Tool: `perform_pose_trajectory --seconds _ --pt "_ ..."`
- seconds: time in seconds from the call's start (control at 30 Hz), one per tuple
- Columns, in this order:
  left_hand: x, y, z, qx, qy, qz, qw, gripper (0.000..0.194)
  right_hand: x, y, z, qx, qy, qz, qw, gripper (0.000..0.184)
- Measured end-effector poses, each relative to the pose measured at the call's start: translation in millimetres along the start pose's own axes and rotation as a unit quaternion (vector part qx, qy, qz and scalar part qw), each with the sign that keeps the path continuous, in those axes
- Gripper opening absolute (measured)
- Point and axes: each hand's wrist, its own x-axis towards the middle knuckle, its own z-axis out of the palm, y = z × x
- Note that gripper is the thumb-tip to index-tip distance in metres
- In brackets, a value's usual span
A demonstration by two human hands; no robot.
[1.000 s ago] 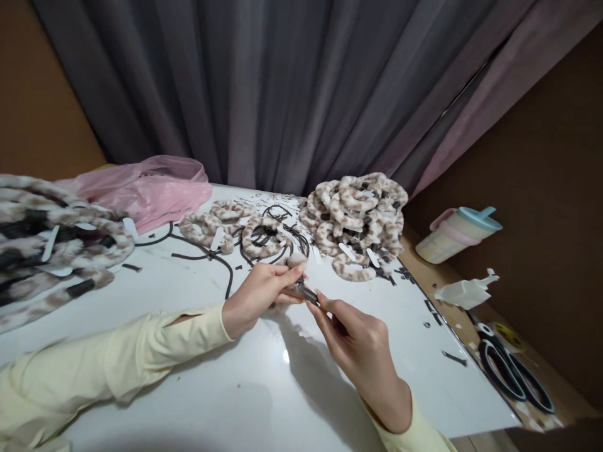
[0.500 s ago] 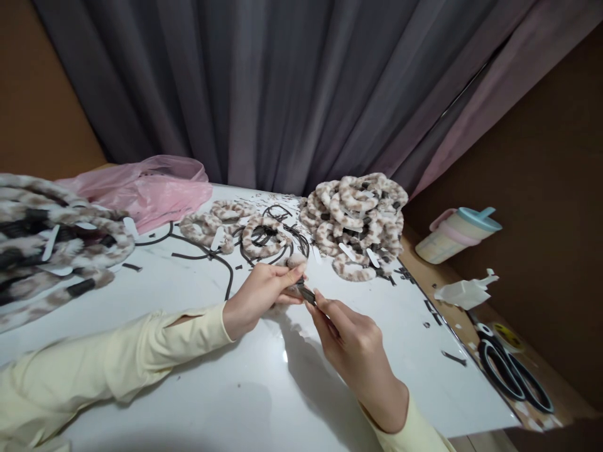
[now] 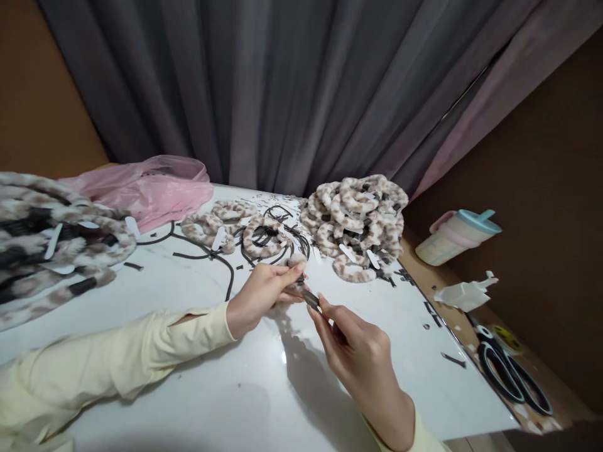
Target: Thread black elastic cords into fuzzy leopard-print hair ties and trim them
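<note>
My left hand (image 3: 264,294) pinches the fuzzy beige-and-white covered end of a headband (image 3: 296,260) just above the white table (image 3: 226,389). My right hand (image 3: 354,351) grips the bare black end of the same headband (image 3: 311,297), fingertips almost touching the left thumb. The two hands meet near the table's middle. Most of the band is hidden behind my left fingers.
A heap of fuzzy headbands (image 3: 355,220) lies behind my hands, another heap (image 3: 51,245) at far left. Bare black bands (image 3: 268,235) and a pink plastic bag (image 3: 146,188) lie at the back. Black scissors (image 3: 511,376), a lidded cup (image 3: 456,235) and crumpled paper (image 3: 464,294) sit right.
My right hand has slid slightly down and right along the black end, away from the left hand. The left hand holds nearly still.
</note>
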Motion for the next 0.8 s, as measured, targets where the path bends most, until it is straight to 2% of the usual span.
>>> perform_pose_trajectory --seconds 0.23,0.5,0.67,0.8 --pt "-1 2 0.9 0.001 0.004 -0.003 1.0 0.035 0 6 4 -0.045 0.01 -0.04 0.998 0.013" --pt "0 -1 3.3 -0.011 0.013 -0.002 1.0 0.037 -2 11 10 -0.076 -0.025 -0.068 0.994 0.02" --pt "0 -5 8.5 -0.033 0.055 0.0 0.998 0.038 -2 9 21 -0.097 -0.044 -0.035 0.994 0.021" --pt "3 -9 9.1 -0.036 0.067 0.01 0.997 0.037 0 6 28 -0.107 -0.051 -0.008 0.993 0.023"
